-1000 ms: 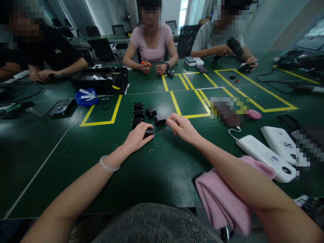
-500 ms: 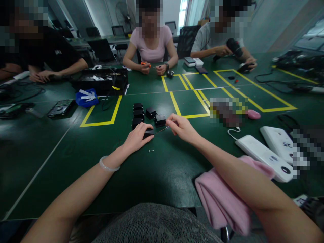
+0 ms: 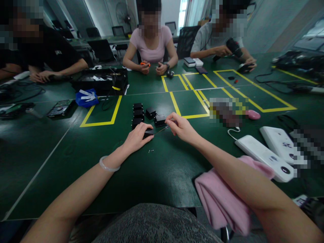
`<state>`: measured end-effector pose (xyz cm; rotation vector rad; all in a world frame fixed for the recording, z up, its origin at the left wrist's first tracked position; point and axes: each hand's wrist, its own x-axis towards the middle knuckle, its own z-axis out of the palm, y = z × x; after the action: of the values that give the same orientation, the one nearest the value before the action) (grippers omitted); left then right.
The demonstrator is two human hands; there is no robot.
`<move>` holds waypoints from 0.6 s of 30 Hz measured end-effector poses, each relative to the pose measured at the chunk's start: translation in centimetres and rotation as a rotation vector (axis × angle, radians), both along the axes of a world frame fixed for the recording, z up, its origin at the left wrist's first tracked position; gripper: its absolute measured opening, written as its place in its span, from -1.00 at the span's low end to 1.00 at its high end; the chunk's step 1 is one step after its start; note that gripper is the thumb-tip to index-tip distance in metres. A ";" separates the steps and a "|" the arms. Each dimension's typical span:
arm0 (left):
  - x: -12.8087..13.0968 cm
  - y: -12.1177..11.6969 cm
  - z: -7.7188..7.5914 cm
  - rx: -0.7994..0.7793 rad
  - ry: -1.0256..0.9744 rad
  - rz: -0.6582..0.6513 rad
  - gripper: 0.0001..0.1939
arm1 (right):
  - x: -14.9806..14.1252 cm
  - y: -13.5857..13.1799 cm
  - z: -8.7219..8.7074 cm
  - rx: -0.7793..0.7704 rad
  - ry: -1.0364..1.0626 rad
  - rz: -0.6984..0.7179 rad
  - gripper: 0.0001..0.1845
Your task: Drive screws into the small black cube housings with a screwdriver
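Note:
On the green table my left hand point(image 3: 137, 137) is closed around a small black box point(image 3: 148, 133), holding it down. My right hand point(image 3: 180, 127) pinches a thin screwdriver point(image 3: 161, 129); its handle is mostly hidden by the fingers. The metal shaft slants left, and its tip meets the right side of that box. Just behind my hands, several more black boxes point(image 3: 138, 113) stand in a column, with a loose box point(image 3: 151, 112) beside them and another box point(image 3: 160, 119) close to my right fingertips. Tiny screws point(image 3: 151, 151) lie in front of my left hand.
A pink cloth point(image 3: 220, 197) hangs over the table edge under my right forearm. White power banks point(image 3: 264, 158) and a pink mouse point(image 3: 253, 114) lie to the right. A blue bag point(image 3: 86, 98) and a black bin point(image 3: 101, 81) stand at left. Several people sit across the table.
My right fingers have shifted very slightly around the screwdriver. My left hand and the black box stay where they were.

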<state>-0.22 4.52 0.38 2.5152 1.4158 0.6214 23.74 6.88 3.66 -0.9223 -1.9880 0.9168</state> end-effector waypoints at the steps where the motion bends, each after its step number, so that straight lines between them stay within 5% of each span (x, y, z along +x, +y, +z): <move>1: 0.0 0.0 0.0 -0.001 0.000 -0.001 -0.71 | 0.0 0.0 0.0 0.004 0.008 0.004 -0.85; 18: 0.6 -0.2 0.1 0.028 -0.002 0.025 -0.73 | 0.0 0.0 0.0 -0.003 0.039 0.024 -0.89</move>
<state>0.34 4.33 0.45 2.5209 1.4494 0.6522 23.78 6.93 3.69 -0.8772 -1.9689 0.9442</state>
